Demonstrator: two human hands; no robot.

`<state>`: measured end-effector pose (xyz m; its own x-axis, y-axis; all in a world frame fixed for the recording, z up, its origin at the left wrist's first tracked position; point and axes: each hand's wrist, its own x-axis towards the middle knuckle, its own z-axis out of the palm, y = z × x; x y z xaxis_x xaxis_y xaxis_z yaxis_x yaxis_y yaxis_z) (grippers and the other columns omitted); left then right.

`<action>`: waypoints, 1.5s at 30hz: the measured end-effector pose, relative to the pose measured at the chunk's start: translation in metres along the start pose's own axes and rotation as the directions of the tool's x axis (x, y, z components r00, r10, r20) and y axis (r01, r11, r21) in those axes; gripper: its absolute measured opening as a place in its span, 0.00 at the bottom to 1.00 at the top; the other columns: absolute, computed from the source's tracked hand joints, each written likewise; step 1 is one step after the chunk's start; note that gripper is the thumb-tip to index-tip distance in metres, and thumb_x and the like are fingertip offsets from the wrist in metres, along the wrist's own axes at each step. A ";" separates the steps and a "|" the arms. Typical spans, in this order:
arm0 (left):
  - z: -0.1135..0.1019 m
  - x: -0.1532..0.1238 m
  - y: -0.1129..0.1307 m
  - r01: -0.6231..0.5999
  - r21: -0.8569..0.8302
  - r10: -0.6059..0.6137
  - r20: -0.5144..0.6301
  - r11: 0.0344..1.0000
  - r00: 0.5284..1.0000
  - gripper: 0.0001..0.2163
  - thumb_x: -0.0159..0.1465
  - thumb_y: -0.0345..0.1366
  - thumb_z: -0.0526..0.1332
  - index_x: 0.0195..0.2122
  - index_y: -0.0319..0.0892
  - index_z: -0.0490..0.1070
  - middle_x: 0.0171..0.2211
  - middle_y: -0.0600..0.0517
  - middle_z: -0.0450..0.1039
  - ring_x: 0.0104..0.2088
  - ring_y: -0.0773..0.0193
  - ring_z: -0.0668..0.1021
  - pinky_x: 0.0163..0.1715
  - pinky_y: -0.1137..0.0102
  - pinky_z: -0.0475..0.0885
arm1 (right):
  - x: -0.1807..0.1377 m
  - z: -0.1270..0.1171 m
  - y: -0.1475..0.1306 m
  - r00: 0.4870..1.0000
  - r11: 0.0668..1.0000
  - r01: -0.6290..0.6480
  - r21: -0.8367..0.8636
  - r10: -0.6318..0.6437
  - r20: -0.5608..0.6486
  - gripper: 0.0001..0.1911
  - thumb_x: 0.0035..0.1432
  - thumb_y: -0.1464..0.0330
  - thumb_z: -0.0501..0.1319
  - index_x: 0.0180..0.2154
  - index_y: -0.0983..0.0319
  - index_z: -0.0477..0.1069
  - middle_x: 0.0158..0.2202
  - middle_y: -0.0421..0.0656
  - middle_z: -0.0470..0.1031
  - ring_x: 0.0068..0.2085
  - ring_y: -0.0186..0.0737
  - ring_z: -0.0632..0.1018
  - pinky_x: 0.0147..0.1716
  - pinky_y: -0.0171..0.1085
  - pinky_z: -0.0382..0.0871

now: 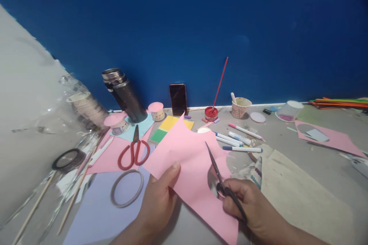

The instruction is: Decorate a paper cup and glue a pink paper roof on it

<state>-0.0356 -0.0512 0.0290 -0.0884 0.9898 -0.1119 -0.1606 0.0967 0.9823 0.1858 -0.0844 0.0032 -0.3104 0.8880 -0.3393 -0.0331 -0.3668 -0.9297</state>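
Note:
My left hand (162, 197) pinches a sheet of pink paper (189, 153) at its lower left edge, thumb on top. Curved pieces are cut out of the sheet along its top and right sides. My right hand (250, 203) grips dark-handled scissors (220, 176) at the paper's right side, fingers in the loops. Their blades point up and left over the pink sheet; how far they are apart is hard to see. Left of my left hand lie a roll of tape (127, 170) on lilac paper (94, 199) and red-handled scissors (133, 153).
Behind stand a dark flask (126, 97), a phone (178, 99) against the blue wall, a red paint pot (211, 114) and a paper cup (240, 108). Several markers (243, 148) lie beyond the sheet. Beige cloth (299, 191) is at right, with cut pink paper (342, 139) behind it.

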 end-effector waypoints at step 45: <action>0.010 0.000 0.018 0.204 -0.230 -0.192 0.075 0.952 0.979 0.19 0.55 0.45 0.75 0.46 0.41 0.83 0.49 0.42 0.85 0.53 0.38 0.83 0.51 0.52 0.81 | -0.004 0.000 -0.006 1.000 0.999 0.013 0.031 -0.014 0.023 0.39 0.42 0.33 0.71 0.21 0.60 0.59 0.22 0.34 0.53 0.27 0.31 0.53 0.26 0.36 0.44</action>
<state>-0.0285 -0.0481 0.0486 0.0180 0.9579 -0.2865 -0.3970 0.2698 0.8772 0.1868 -0.0854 0.0100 -0.3317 0.8863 -0.3231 -0.0668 -0.3637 -0.9291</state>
